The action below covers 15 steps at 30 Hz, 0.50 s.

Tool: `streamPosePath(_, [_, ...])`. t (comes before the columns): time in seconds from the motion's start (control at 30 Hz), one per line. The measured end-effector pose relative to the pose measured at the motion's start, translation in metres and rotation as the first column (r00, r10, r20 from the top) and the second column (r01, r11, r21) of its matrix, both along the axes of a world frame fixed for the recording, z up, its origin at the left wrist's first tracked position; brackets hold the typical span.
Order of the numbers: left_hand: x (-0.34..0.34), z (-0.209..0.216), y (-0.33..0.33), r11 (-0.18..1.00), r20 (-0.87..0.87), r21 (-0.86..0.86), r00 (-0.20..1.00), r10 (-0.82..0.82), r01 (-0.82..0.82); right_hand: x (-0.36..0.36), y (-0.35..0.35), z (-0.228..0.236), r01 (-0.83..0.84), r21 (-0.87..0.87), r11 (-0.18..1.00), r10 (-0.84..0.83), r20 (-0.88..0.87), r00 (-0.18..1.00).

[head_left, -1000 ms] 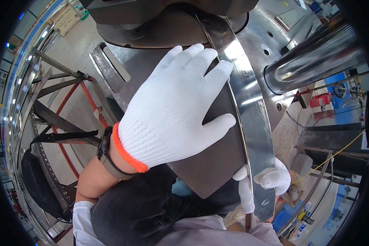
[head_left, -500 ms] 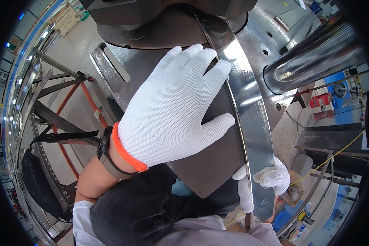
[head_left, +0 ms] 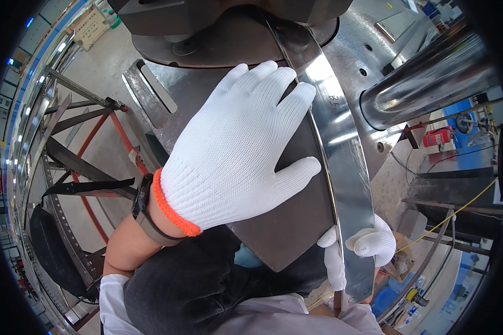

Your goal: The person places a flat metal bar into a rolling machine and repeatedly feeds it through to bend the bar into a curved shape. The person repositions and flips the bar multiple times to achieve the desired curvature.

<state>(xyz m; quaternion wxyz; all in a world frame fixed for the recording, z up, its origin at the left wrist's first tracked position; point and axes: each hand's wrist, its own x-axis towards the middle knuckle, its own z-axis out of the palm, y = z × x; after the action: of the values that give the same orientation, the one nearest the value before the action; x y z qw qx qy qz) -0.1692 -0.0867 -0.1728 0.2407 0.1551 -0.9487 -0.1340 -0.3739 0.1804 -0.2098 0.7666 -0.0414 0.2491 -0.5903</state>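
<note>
The left hand (head_left: 237, 148), in a white knit glove with an orange cuff, is laid flat on a dark metal plate (head_left: 288, 220). Its fingers are spread wide and nothing is held by it; the palm is only pressed down on the plate. A dark watch (head_left: 145, 209) is worn on that wrist.

A long shiny metal strip (head_left: 341, 139) is bent in a curve along the right edge of the plate. It runs from the top of the picture down to the lower right. The fingertips of the left hand are seen touching or just beside the strip (which one cannot be told).

The right hand (head_left: 360, 248), also in a white glove, is closed around the lower end of the strip. The strip is held in its grip, with the thumb on the near side and the fingers wrapped round the far side.

The plate and strip are set on a big grey machine surface (head_left: 369, 50). A thick shiny steel bar (head_left: 430, 78) is seen at the upper right, near the strip. A red fire extinguisher (head_left: 437, 137) is standing on the floor far to the right. Metal frames with red curved bars (head_left: 89, 145) are seen on the left.
</note>
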Motion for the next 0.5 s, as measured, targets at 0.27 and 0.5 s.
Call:
streamPosePath(0.27, [0.0, 0.001, -0.001, 1.0, -0.002, -0.012, 1.0, -0.006, 0.006, -0.003, 0.016, -0.009, 0.102, 0.124, 0.987, -0.104, 0.012, 0.994])
streamPosePath(0.5, [-0.001, -0.001, -0.001, 1.0, -0.004, -0.023, 1.0, -0.001, 0.001, -0.005, 0.018, -0.023, 0.055, 0.032, 0.998, -0.056, 0.036, 0.998])
